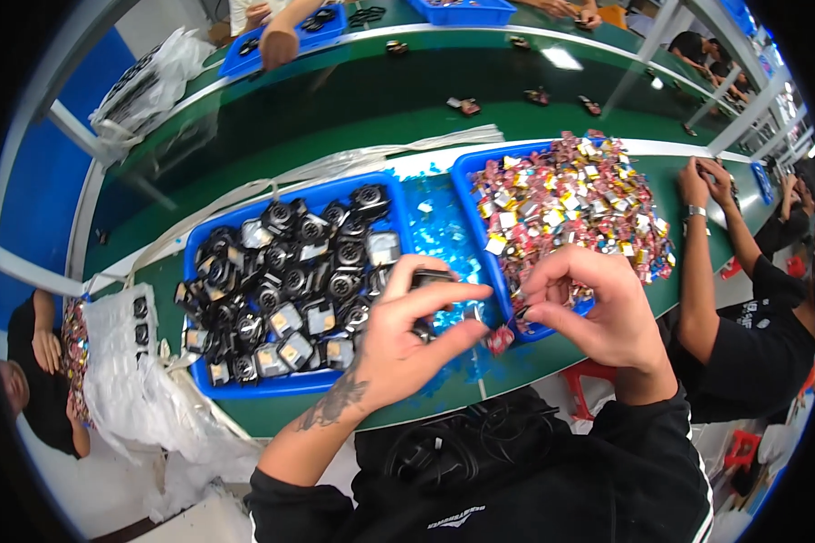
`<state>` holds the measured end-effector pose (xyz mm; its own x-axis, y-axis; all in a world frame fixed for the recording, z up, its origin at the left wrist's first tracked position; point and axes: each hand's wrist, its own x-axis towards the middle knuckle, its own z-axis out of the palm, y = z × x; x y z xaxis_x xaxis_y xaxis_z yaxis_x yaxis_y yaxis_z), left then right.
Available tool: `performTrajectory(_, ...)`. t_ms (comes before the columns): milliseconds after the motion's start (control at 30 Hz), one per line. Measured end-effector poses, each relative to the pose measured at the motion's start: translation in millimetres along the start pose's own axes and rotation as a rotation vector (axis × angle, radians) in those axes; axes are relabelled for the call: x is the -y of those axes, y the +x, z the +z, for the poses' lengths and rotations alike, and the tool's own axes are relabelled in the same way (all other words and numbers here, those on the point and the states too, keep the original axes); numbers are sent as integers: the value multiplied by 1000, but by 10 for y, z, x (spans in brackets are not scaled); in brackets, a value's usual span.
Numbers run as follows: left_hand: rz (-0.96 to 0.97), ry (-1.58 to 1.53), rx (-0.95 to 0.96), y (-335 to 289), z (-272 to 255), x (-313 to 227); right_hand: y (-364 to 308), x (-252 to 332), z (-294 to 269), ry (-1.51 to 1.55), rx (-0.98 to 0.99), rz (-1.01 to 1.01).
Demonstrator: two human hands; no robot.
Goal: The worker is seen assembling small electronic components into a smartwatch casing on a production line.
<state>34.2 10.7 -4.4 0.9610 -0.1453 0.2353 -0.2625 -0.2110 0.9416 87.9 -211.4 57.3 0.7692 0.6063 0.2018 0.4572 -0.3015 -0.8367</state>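
My left hand (pixel 397 339) is curled around a black plastic housing (pixel 432 278), which shows behind the index finger. Its thumb and index finger stretch toward my right hand (pixel 598 312). The right thumb and fingertips are pinched on a small dark part. Just below that pinch hangs a small red piece (pixel 499 339), perhaps joined to it by thin wires; the join is too small to tell. Under the left hand is a blue bin (pixel 285 391) heaped with black housings (pixel 267 299). Beside the right hand, another blue bin (pixel 480 235) overflows with small red, white and yellow wired parts (pixel 561 204).
Blue scraps (pixel 439 226) lie between the bins on the green bench. Beyond runs a dark green conveyor (pixel 335 118) carrying scattered small parts (pixel 466 106). White plastic sheeting (pixel 136 362) is at left. Co-workers' hands (pixel 281 43) appear across the belt and along both sides.
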Motion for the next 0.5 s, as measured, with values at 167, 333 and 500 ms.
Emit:
performTrajectory(167, 57, -44, 34, -54, 35, 83, 94, -42, 218, 87, 51, 45)
performTrajectory(333, 127, -3, -64, -70, 32, 145, 120, -129, 348, 151, 30, 99)
performTrajectory(500, -8, -40, -136, -105, 27, 81, 170, -110, 447, 100, 7, 79)
